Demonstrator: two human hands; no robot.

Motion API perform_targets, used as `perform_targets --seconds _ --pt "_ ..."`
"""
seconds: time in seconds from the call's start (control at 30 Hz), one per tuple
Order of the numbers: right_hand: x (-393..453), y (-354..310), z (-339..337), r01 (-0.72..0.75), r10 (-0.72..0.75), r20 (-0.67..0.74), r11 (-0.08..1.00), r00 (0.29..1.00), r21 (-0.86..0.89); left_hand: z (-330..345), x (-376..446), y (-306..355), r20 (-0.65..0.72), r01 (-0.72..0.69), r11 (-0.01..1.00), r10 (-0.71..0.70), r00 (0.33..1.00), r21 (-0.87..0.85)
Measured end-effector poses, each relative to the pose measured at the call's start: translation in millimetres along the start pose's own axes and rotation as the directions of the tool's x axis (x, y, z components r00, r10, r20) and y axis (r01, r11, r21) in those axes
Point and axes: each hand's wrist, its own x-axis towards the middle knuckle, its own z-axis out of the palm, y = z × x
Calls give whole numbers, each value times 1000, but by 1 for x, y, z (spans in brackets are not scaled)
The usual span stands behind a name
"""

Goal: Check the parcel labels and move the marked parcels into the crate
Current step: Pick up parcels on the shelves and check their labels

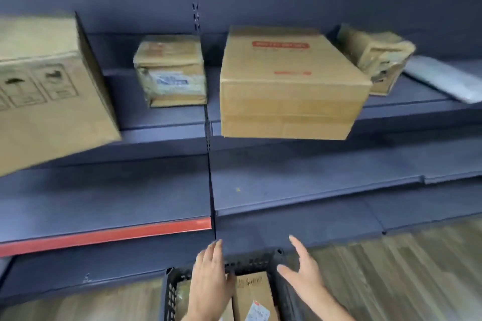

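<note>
A black plastic crate [170, 292] stands on the floor below me, and a brown parcel [254, 294] with a white label lies inside it. My left hand [210, 276] hovers over the crate's left part, fingers apart, empty. My right hand [303, 271] is spread open above the crate's right rim, holding nothing. On the upper shelf sit a big carton [289, 86] with red print, a small taped box [170, 70] with a blue-and-white label, a large carton [49, 91] with handling symbols at the left, and a crumpled box [377, 57] at the right.
A grey plastic mailer bag [443, 75] lies at the far right of the upper shelf. The dark blue lower shelf [287, 185] shows a red edge strip [109, 234] on its left section. Wood-pattern floor [404, 268] runs to the right of the crate.
</note>
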Motion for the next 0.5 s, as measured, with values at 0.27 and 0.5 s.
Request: perform_targets --seconds 0.27,0.5 --pt "-48 -102 -73 224 -231 -101 972 968 -75 -136 16 53 -115 -41 985 22 993 -166" --pt "-83 -162 -111 366 -379 -159 925 912 -104 -213 25 79 -222 -142 969 96 970 -204"
